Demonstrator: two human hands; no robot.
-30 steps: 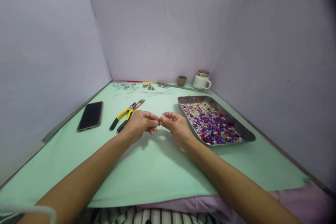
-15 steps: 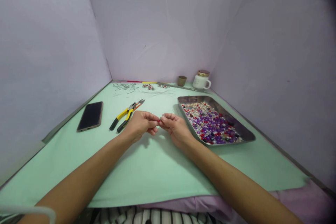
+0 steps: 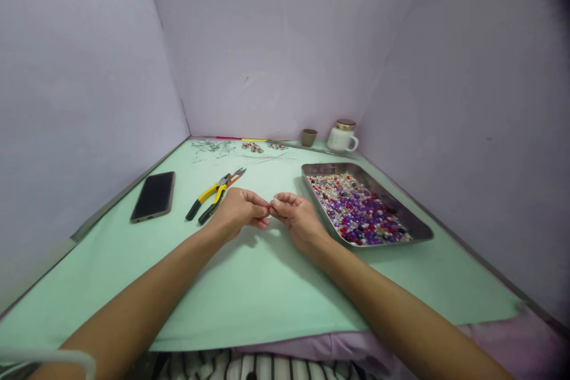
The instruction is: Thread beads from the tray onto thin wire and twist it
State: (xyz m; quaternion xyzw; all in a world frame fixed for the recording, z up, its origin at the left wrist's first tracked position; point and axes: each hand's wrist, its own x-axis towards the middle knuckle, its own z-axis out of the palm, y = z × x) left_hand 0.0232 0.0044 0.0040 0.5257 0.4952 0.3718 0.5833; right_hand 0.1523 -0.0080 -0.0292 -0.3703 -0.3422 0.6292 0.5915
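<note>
On the pale green worktop (image 3: 267, 303), left of the metal bead tray (image 3: 412, 222), the left hand (image 3: 237, 211) and right hand (image 3: 299, 218), scarcely moved within the last second, suggesting fine in-place work, both pinch a small red bead (image 3: 268, 208).

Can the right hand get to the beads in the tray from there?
Probably yes: the right hand is beside the metal tray, and nothing covers the beads. But it and the left hand seem to pinch a small red bead, so it may need to let go.
</note>
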